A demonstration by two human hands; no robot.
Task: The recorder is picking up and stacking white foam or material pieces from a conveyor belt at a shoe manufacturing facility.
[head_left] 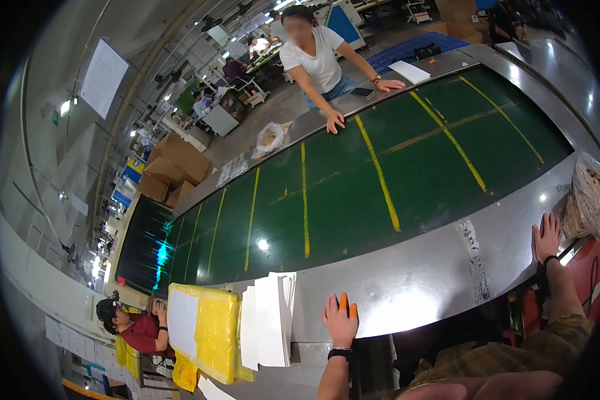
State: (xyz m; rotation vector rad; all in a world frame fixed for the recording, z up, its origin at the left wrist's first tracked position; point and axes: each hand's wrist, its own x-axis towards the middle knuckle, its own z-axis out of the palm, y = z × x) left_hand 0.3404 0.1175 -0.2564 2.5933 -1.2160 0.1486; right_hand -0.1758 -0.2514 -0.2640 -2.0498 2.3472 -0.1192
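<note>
My left hand [341, 323] lies flat on the near metal edge [407, 280] of the conveyor, its fingers stretched out and holding nothing. Orange finger covers show on two of its fingertips. Just left of it stand stacks of white sheets [273, 320], apart from the hand. Farther right, my right hand [547, 239] also rests palm down on the metal with fingers spread. Beside that hand sits a clear plastic bag [587, 197] with brownish contents. Beyond both hands runs the green conveyor belt [340, 220], crossed by yellow lines, with no items visible on it.
A yellow-wrapped package [220, 327] lies left of the white stacks. Across the belt a person in white [323, 63] leans with both hands on the far edge, near a phone [362, 93] and white paper [410, 72]. Another person in red [140, 333] is at the far left.
</note>
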